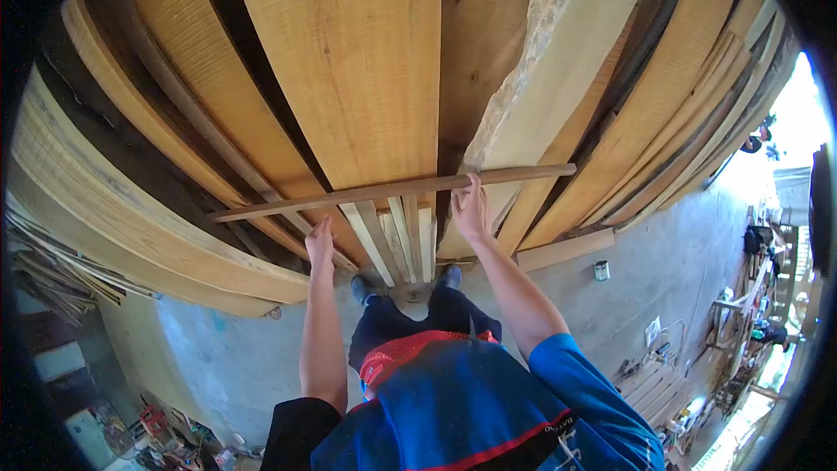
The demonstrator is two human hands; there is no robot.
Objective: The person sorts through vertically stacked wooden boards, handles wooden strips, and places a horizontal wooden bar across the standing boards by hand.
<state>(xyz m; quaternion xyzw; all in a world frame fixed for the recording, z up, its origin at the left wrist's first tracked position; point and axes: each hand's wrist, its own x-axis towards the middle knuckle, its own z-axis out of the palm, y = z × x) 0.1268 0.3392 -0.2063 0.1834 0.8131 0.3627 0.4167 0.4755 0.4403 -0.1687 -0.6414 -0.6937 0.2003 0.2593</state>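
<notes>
A long, narrow dark brown wooden strip (375, 192) lies crosswise in front of several upright boards, its right end higher in view than its left. My right hand (472, 212) has its fingertips on the strip, right of its middle, pinching its edge. Just below the strip, farther left, is my left hand (320, 244). Its fingers are curled together, with a small gap to the strip; whatever might be inside them is hidden. Behind the strip stands a wide, pale yellow-brown board (349, 61). Beside it leans a board with a rough live edge (567, 61).
Several short pale battens (405, 240) stand between my hands, above my shoes (364, 289). Curved-looking stacked planks (96, 201) fill the left side. A small can (601, 270) sits on the concrete floor (558, 296) at right, with a slatted wooden pallet (654, 397) farther off.
</notes>
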